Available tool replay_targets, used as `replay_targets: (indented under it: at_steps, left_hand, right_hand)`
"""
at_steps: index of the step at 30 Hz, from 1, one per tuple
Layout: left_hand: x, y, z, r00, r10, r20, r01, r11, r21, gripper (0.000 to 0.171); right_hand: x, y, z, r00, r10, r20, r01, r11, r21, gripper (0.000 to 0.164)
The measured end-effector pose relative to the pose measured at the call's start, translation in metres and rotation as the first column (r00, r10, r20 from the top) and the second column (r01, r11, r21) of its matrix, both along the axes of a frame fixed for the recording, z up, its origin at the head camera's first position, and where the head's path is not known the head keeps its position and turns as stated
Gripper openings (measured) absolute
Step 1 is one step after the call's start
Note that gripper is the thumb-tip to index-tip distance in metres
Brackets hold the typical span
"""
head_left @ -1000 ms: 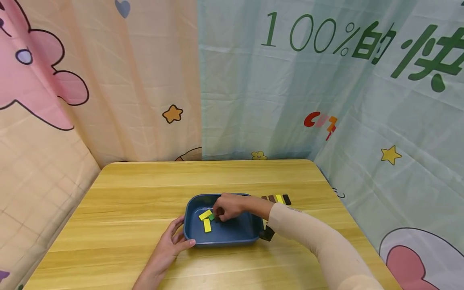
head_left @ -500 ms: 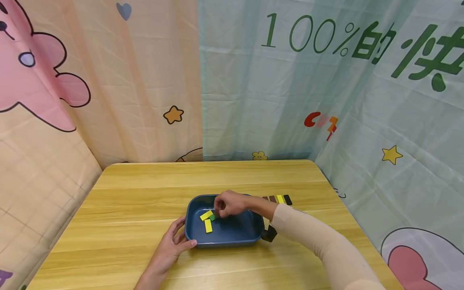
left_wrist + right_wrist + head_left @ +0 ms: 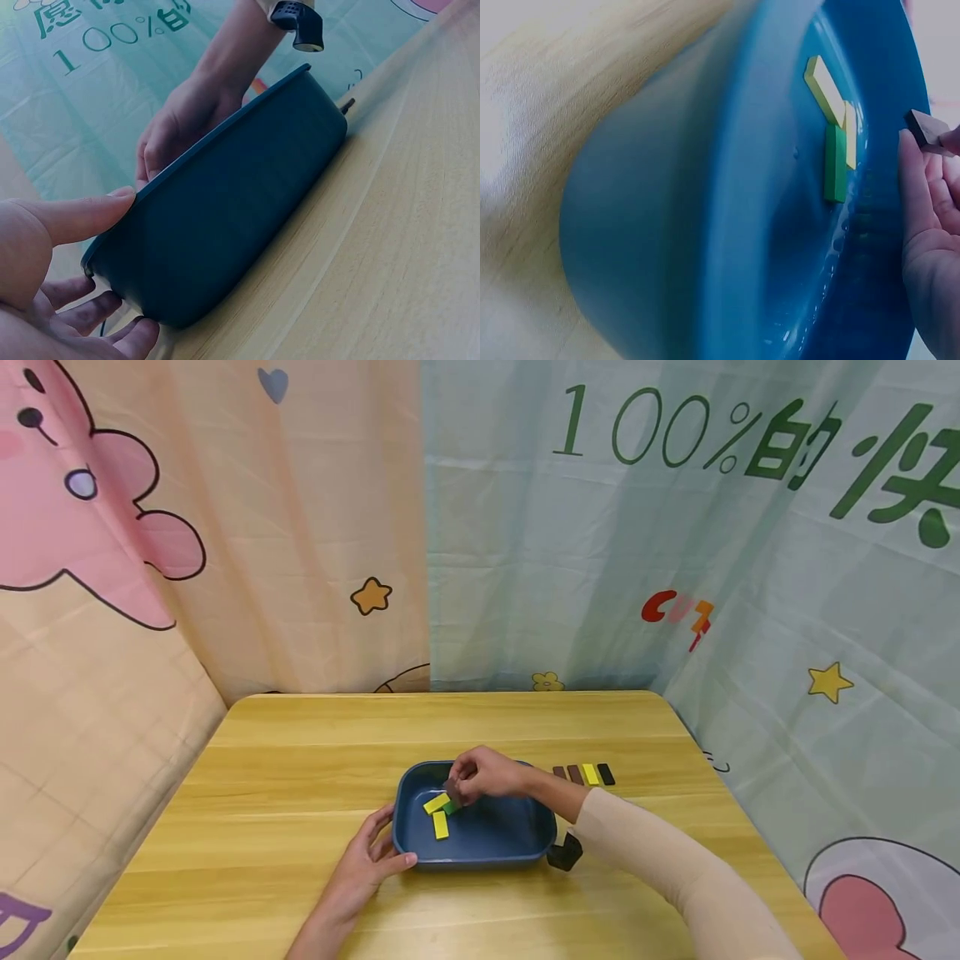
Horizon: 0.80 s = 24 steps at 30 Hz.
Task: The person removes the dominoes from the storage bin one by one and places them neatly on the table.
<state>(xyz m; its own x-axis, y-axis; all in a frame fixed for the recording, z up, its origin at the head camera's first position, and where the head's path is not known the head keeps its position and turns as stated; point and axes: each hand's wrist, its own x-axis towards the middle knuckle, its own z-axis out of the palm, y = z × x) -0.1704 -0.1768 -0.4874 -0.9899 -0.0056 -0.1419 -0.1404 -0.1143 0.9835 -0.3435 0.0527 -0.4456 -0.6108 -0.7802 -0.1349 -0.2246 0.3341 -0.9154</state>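
Note:
A dark blue plastic tub [image 3: 495, 839] stands on the wooden table. My left hand [image 3: 363, 864] grips its left end, thumb on the rim and fingers bent against the outer wall. Over the tub's left part, my right hand [image 3: 491, 774] pinches a dark brown domino-like block [image 3: 928, 131] between thumb and fingers. Inside the tub, two yellow blocks [image 3: 440, 825] and one green block [image 3: 450, 807] lie close together. The right wrist view shows the green block [image 3: 835, 165] touching the yellow ones, below the held block.
Right of the tub, a row of blocks lies on the table: two brown [image 3: 575, 774], one yellow [image 3: 591, 774] and one black [image 3: 606, 774]. A black device [image 3: 565, 853] hangs at my right wrist. Printed curtains [image 3: 525, 568] stand behind the table [image 3: 300, 760].
My right hand has risen slightly from the tub's floor, and the brown block between its fingers now shows more clearly. The left hand keeps its hold. The view has shifted slightly.

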Motion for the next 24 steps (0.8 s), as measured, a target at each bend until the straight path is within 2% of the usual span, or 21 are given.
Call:
replay_targets:
  at_steps: [9, 16, 24]
  left_hand:
    - [0.000, 0.001, 0.001, 1.000, 0.005, 0.010, -0.005, 1.000, -0.011, 0.084]
    - [-0.001, 0.000, 0.001, 1.000, 0.007, 0.013, -0.007, 1.000, -0.017, 0.084]
    - [-0.001, 0.000, 0.001, 1.000, 0.008, 0.011, -0.008, 1.000, -0.007, 0.083]
  right_hand:
    - [0.003, 0.006, 0.000, 0.994, -0.109, 0.004, 0.109, 0.994, -0.025, 0.015]
    - [0.005, 0.012, -0.003, 0.977, -0.211, 0.033, 0.212, 0.975, -0.063, 0.018]
    - [0.007, 0.024, -0.002, 0.957, -0.281, 0.074, 0.288, 0.950, -0.116, 0.018]
